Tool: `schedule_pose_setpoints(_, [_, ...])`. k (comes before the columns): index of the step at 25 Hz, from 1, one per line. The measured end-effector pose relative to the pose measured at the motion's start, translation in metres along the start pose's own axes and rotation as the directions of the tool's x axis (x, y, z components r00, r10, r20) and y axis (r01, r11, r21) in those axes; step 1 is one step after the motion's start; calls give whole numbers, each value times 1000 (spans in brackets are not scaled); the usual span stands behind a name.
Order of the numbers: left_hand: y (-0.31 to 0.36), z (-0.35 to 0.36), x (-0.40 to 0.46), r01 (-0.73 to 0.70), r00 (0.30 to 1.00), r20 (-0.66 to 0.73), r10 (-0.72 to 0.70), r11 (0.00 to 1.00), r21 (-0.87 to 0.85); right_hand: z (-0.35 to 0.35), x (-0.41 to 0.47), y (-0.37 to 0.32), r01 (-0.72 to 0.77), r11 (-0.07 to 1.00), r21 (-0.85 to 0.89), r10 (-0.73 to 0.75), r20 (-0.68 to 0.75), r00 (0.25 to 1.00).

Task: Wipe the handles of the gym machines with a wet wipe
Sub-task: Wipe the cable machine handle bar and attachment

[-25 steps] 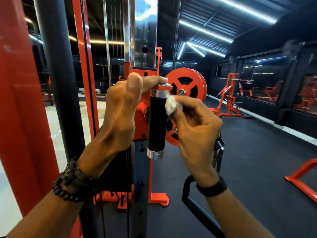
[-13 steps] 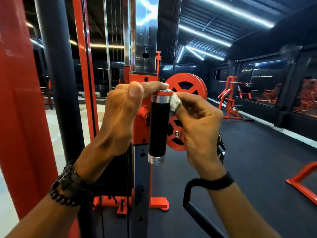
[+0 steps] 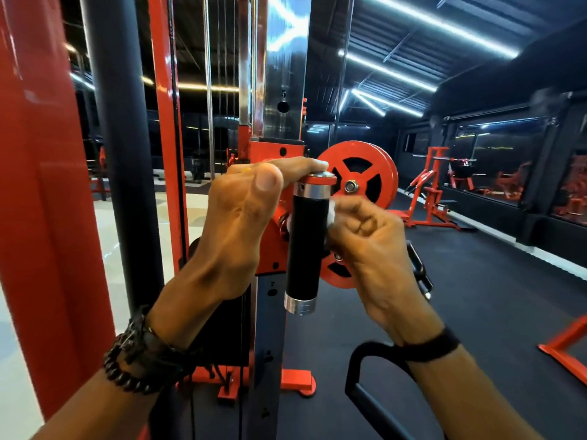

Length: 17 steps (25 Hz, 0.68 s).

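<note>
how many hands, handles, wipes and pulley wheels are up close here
hands: 2, left hand, right hand
black handle: 1
white wipe: 1
red pulley wheels: 2, upper, lower
total: 6

I see the upright black handle with silver end caps (image 3: 303,246) hemmed in. My left hand (image 3: 236,223) closes its left side and top; my right hand (image 3: 370,246) closes its right. Just behind stand the red carriage bracket (image 3: 270,154) and red spoked pulley wheel (image 3: 365,182). A thick black post (image 3: 122,154) blocks the left. Below the handle's lower cap there is open air; the dark rubber floor (image 3: 476,296) stretches open to the right.
</note>
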<state>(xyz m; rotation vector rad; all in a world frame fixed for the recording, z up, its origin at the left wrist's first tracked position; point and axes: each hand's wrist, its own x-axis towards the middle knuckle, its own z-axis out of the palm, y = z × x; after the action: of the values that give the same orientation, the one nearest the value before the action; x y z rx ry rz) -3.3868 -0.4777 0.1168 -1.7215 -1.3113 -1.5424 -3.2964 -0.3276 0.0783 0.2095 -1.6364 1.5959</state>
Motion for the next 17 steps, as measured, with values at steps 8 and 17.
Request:
schedule_pose_setpoints(8, [-2,0,0,-18,1000,14,18,1000,-21,-2,9,-23,-43,998,-41,47,94,994])
schedule_pose_setpoints(17, [-6,0,-3,-24,999,24,24,1000,-2,-7,-22,-12,-258,961,-98,275,281,919])
